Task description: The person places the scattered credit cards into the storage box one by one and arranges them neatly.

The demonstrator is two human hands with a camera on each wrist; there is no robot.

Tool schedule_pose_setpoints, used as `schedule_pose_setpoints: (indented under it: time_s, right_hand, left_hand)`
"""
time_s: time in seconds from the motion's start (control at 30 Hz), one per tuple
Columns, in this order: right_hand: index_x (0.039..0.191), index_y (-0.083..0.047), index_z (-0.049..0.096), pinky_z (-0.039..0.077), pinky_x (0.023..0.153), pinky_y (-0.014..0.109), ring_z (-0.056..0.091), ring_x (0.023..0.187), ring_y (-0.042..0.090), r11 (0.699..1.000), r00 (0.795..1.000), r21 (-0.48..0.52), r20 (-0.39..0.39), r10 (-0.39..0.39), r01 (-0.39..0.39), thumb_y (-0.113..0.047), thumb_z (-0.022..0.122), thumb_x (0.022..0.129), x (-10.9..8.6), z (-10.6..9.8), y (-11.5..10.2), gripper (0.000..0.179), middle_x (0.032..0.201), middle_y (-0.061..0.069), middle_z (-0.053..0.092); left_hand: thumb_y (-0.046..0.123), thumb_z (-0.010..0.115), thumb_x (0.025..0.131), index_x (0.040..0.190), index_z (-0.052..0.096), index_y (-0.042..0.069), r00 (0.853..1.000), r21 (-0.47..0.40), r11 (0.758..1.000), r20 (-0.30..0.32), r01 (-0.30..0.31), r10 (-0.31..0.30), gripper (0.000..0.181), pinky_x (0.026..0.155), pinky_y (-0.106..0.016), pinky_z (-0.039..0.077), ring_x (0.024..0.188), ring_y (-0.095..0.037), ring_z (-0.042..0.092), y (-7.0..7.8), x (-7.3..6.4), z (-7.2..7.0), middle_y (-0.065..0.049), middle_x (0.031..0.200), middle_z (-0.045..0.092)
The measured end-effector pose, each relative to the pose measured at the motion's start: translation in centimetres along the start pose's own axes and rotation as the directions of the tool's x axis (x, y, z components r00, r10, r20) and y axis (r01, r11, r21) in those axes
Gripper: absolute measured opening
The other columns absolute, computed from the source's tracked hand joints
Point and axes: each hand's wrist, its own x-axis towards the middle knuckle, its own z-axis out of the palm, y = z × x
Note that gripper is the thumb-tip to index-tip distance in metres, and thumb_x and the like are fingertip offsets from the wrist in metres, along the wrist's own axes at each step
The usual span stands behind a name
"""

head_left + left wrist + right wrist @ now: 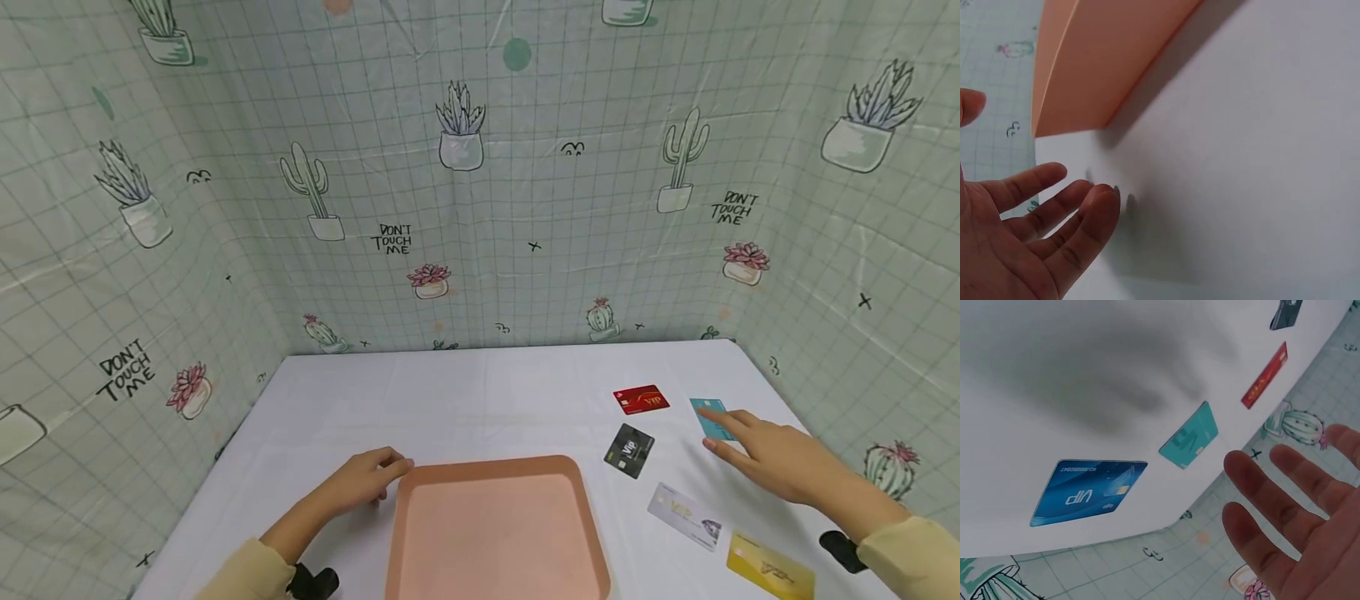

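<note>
My right hand [776,458] reaches over the right side of the table, fingers spread, with nothing in its grasp. Its fingertips overlap a teal card [708,410] in the head view; the right wrist view shows the hand raised apart from it. A dark blue VIP card [1088,492] lies beside the teal one and is hidden behind the hand and arm in the head view. My left hand [362,481], fingers loosely bent and holding nothing, is at the far left corner of a shallow peach tray [491,471].
Left of the teal card lies a red VIP card [641,399], with a black VIP card [629,451] nearer. Closer to the front are a silver card [684,515] and a gold card [768,567]. A cactus-print curtain [465,208] surrounds the white table [450,408].
</note>
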Motion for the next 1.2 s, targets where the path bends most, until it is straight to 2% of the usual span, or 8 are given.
schedule_pose_setpoints:
  time_s: [0.17, 0.27, 0.4, 0.6, 0.73, 0.87, 1.03, 1.2]
  right_hand:
    - [0.150, -0.011, 0.052, 0.056, 0.085, 0.066, 0.068, 0.109, 0.044, 0.998, 0.996, 0.034, 0.076, 0.042, -0.045, -0.056, 0.046, 0.105, -1.3, -0.1, 0.8, 0.064, 0.136, 0.028, 0.059]
    - [0.147, -0.007, 0.055, 0.056, 0.083, 0.066, 0.068, 0.107, 0.042, 0.997, 0.993, 0.050, 0.111, 0.050, -0.056, -0.053, 0.048, 0.105, -2.2, -0.2, 1.4, 0.062, 0.132, 0.028, 0.061]
    - [0.142, -0.006, 0.059, 0.058, 0.079, 0.061, 0.069, 0.102, 0.034, 0.995, 0.983, 0.082, 0.179, 0.048, -0.064, -0.052, 0.055, 0.102, -3.3, -0.5, 2.0, 0.061, 0.125, 0.019, 0.067]
    - [0.146, -0.011, 0.054, 0.055, 0.070, 0.041, 0.061, 0.089, 0.019, 0.986, 0.955, 0.141, 0.292, 0.044, -0.089, -0.052, 0.079, 0.084, -4.2, 0.1, 1.6, 0.078, 0.116, 0.006, 0.067]
    - [0.144, -0.014, 0.056, 0.052, 0.073, 0.038, 0.055, 0.089, 0.019, 0.969, 0.930, 0.195, 0.359, 0.077, -0.155, -0.047, 0.089, 0.073, -4.7, 1.1, 0.7, 0.085, 0.115, 0.003, 0.062]
    - [0.142, -0.018, 0.055, 0.050, 0.072, 0.039, 0.053, 0.087, 0.022, 0.953, 0.899, 0.211, 0.424, 0.110, -0.217, -0.043, 0.090, 0.072, -5.3, 2.0, 0.3, 0.083, 0.115, 0.002, 0.059]
    - [0.138, -0.018, 0.053, 0.056, 0.075, 0.044, 0.054, 0.089, 0.025, 0.940, 0.863, 0.194, 0.480, 0.159, -0.282, -0.040, 0.089, 0.073, -5.7, 3.0, 0.5, 0.077, 0.113, 0.004, 0.058]
    - [0.124, -0.018, 0.056, 0.053, 0.074, 0.043, 0.054, 0.087, 0.025, 0.942, 0.859, 0.176, 0.484, 0.169, -0.285, -0.040, 0.091, 0.071, -5.8, 3.9, 0.6, 0.067, 0.103, 0.001, 0.056]
  left_hand:
    - [0.037, 0.056, 0.103, 0.129, 0.061, -0.001, 1.000, -0.135, 0.991, 0.026, 0.005, -0.001, 0.046, 0.060, -0.036, 0.058, 0.069, -0.020, 0.063, -0.2, -2.0, 0.3, -0.011, 0.111, 0.062]
    - [0.035, 0.055, 0.104, 0.134, 0.055, -0.005, 0.997, -0.229, 0.973, 0.072, 0.027, -0.011, 0.050, 0.061, -0.038, 0.062, 0.073, -0.021, 0.064, -0.2, -3.0, 0.5, -0.014, 0.116, 0.060]
    - [0.034, 0.054, 0.105, 0.141, 0.047, -0.006, 0.990, -0.326, 0.943, 0.139, 0.058, -0.012, 0.054, 0.062, -0.041, 0.064, 0.081, -0.022, 0.065, -0.1, -4.1, 1.0, -0.017, 0.121, 0.058]
    - [0.031, 0.055, 0.104, 0.148, 0.037, -0.005, 0.986, -0.365, 0.928, 0.166, 0.074, -0.013, 0.059, 0.058, -0.041, 0.064, 0.080, -0.023, 0.069, 0.0, -5.1, 1.9, -0.019, 0.125, 0.057]
    - [0.023, 0.054, 0.101, 0.150, 0.031, -0.006, 0.984, -0.404, 0.911, 0.180, 0.080, -0.006, 0.062, 0.059, -0.041, 0.064, 0.086, -0.025, 0.070, -0.1, -5.3, 2.0, -0.021, 0.125, 0.055]
    - [0.014, 0.055, 0.095, 0.153, 0.026, -0.005, 0.980, -0.432, 0.899, 0.197, 0.073, 0.015, 0.068, 0.062, -0.043, 0.065, 0.091, -0.025, 0.068, -0.1, -5.2, 1.8, -0.024, 0.127, 0.050]
    - [0.003, 0.058, 0.088, 0.155, 0.023, -0.003, 0.977, -0.440, 0.895, 0.214, 0.076, 0.022, 0.076, 0.061, -0.043, 0.065, 0.089, -0.026, 0.067, -0.1, -5.1, 1.8, -0.026, 0.130, 0.046]
    - [-0.001, 0.058, 0.084, 0.154, 0.023, -0.003, 0.978, -0.449, 0.891, 0.207, 0.070, 0.027, 0.078, 0.059, -0.042, 0.065, 0.086, -0.025, 0.069, -0.1, -4.9, 1.8, -0.027, 0.129, 0.047]
